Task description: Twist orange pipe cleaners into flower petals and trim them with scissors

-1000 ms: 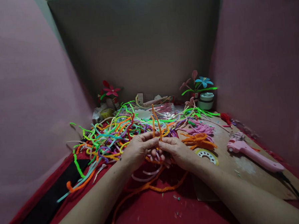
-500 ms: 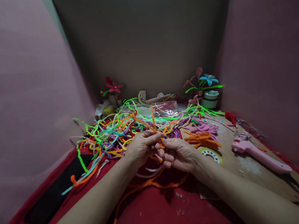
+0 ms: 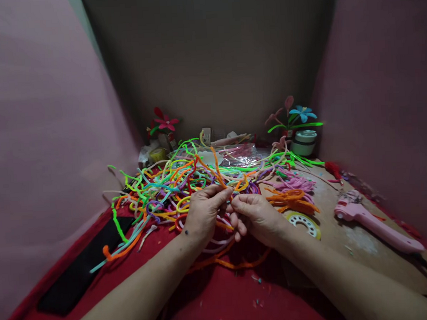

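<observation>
My left hand is closed in a pinch on orange pipe cleaners, whose two free ends rise above its thumb. Close beside it, my right hand is also pinched, thumb against forefinger, at the lower part of the same orange pipe cleaners. The fingertips hide most of the part between the hands. Behind and left of my hands spreads a tangled pile of many-coloured pipe cleaners. Another orange pipe cleaner lies on the red cloth below my wrists.
On the board at right lie an orange bundle, a pink bundle, a yellow-rimmed tape roll and a pink glue gun. A black flat object lies left. Pipe-cleaner flowers stand at the back.
My hands have drawn slightly apart at the fingertips, and the orange loop between them has gone out of sight. The upright orange ends have shifted a little. The whole view has moved slightly.
</observation>
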